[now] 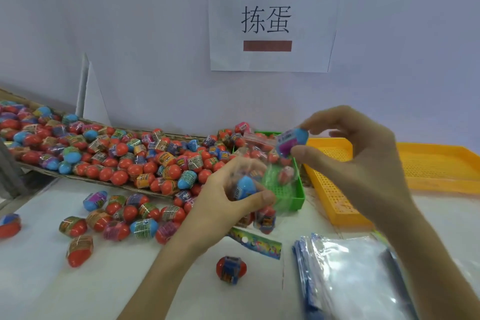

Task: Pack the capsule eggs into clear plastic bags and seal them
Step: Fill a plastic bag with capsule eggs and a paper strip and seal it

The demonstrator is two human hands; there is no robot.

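Left hand (228, 189) fingers gripping clear bag (262, 176), right hand (363, 163) fingers pinching blue egg (292, 143) at bag's mouth

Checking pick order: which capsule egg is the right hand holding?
The blue-and-purple capsule egg, pinched by the right hand above the clear plastic bag; the rest are bagged or lying loose.

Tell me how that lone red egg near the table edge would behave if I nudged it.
The red egg looks rounded and smooth, so it would probably roll or wobble off course. It seems to be a small plastic capsule, likely light. Its glossy wrap may be slippery to pinch.
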